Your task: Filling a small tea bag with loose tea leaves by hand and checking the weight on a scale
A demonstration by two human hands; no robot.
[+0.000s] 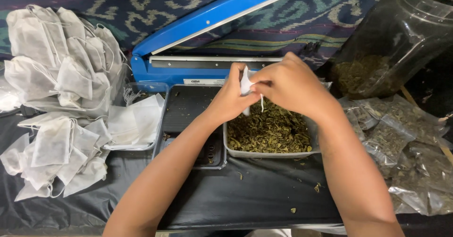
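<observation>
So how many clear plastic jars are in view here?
1: a clear plastic jar lying tilted at the top right, with dried leaves inside, behind the clear packets. Others may sit out of frame.

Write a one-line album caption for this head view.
Both hands, left hand and right hand, hold a small white bag above a tray of dried leaves.

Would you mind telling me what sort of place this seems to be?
Probably a small hand-packing station for dried herbs or tea: both hands, left hand and right hand, hold a small white bag over a tray of dried leaves, beside a blue heat sealer and piled filled white bags.
</observation>
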